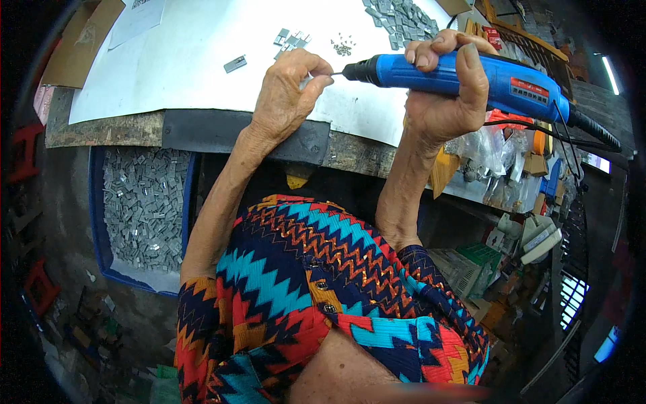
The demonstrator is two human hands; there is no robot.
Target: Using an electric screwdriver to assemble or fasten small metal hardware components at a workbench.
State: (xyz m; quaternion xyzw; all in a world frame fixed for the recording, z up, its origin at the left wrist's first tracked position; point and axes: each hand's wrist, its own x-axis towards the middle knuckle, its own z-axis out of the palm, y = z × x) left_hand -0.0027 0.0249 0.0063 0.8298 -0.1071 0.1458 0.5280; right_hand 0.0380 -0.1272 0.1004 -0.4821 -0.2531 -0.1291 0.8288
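The right hand (444, 101) is gripping a blue electric screwdriver (444, 73), its fingers wrapping the body with the thumb lying along the near side. The tool is pointing left, lying nearly level above the tabletop (168, 81) near its near edge, and a black cable (548, 131) is trailing off to the right. Its thin bit (336, 73) is reaching the tips of the left hand (286, 94), whose thumb and forefinger are lying close together, leaving only a narrow gap. Something pale is showing in that gap, but whether the fingers are holding a piece cannot be told.

Further in from the near edge, a single grey piece (235, 64) is lying left of the left hand, while a cluster of grey pieces (293, 42) is sitting just beyond it. To the right of these, a little scatter of brownish bits (343, 44) is resting, and a larger heap of grey parts (402, 23) is spreading near the far edge. A cardboard box (87, 40) is standing at the far left corner. Below the near edge, on the left, a blue bin (97, 222) is holding many grey parts.
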